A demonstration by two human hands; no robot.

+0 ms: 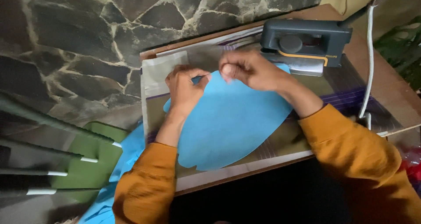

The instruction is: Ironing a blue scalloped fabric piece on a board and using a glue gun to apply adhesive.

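Green chair (94, 160) at far left. Left hand (184, 86) and right hand (247, 68) both pinched shut on far edge of blue oval fabric piece (232, 123), lying flat on padded tabletop (245, 167). Dark electric iron (302, 44) parked beyond, untouched. Edge work apparently just begun; rest of rim unfolded.

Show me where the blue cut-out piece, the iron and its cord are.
blue cut-out piece (232, 123), head view, middle of the sheet
iron (302, 42), head view, dark top housing
cord (370, 62), head view, white mid-length
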